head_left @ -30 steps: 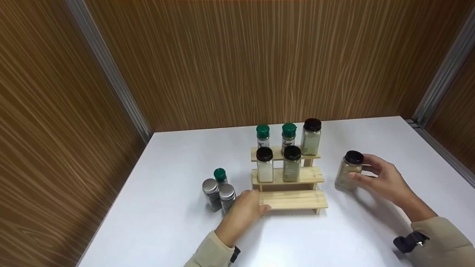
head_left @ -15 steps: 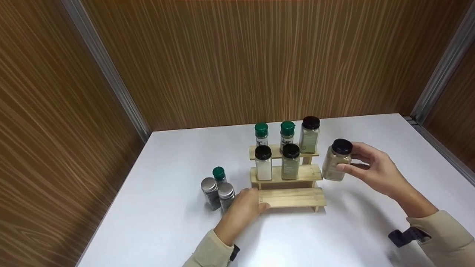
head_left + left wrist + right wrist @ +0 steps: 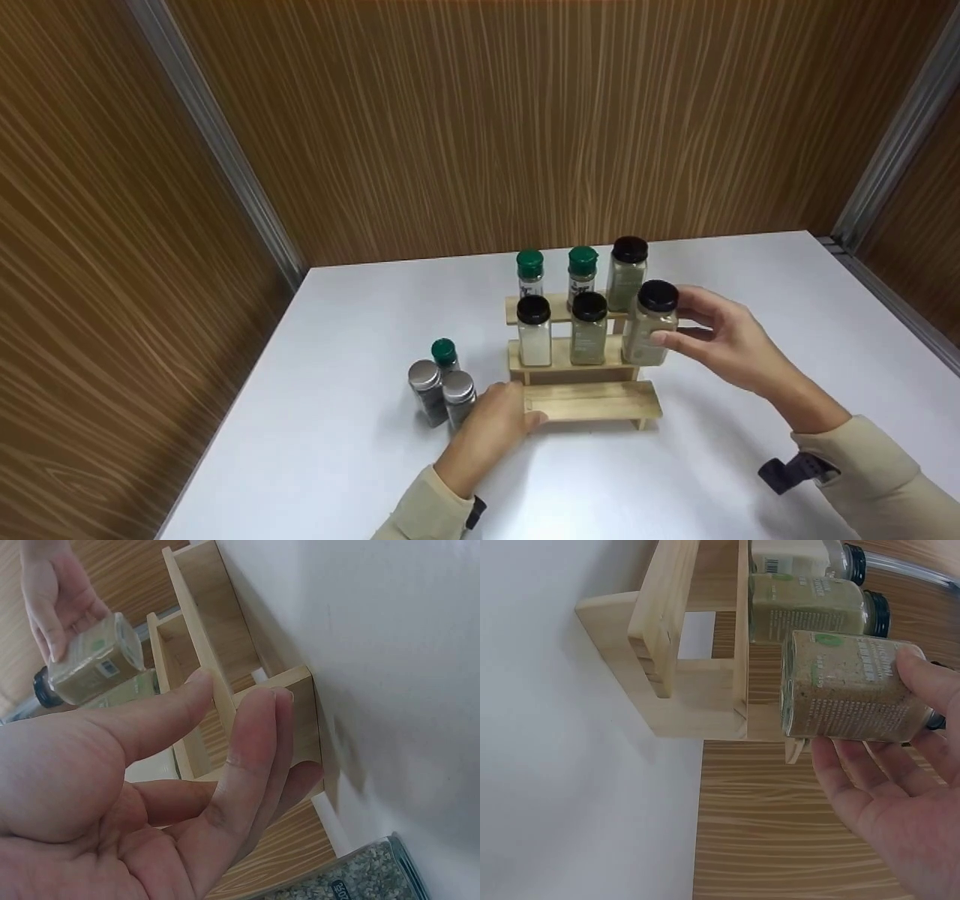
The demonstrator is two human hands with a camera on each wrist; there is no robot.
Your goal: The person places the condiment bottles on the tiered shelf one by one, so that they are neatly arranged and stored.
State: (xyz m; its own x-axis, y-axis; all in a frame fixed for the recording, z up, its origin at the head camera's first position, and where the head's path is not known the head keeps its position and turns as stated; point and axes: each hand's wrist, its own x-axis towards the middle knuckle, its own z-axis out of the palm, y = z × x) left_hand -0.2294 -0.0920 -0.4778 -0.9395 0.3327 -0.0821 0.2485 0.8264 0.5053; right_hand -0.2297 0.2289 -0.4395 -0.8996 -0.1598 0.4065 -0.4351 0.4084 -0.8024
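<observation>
My right hand [image 3: 724,341] grips a square, black-capped spice jar [image 3: 643,337] of tan powder between thumb and fingers. It is upright over the right end of the middle shelf of a three-step wooden spice rack [image 3: 592,403]. In the right wrist view a small gap shows between the jar's base [image 3: 786,686] and the shelf. My left hand [image 3: 491,416] pinches the left end of the rack's lowest step, thumb at the front and fingers at the side. Two black-capped jars, one white [image 3: 535,345] and one greenish [image 3: 589,343], share the middle shelf.
On the top step stand two green-capped bottles [image 3: 530,285] and a black-capped jar [image 3: 627,283]. Two silver-capped shakers [image 3: 425,379] and a small green-capped bottle [image 3: 444,351] cluster on the white table [image 3: 315,450] beside my left hand. Wood-grain panels [image 3: 480,135] enclose the back and sides.
My right hand has lifted the tan spice jar off the table and carried it left, over the rack's middle shelf. The left hand has stayed on the rack.
</observation>
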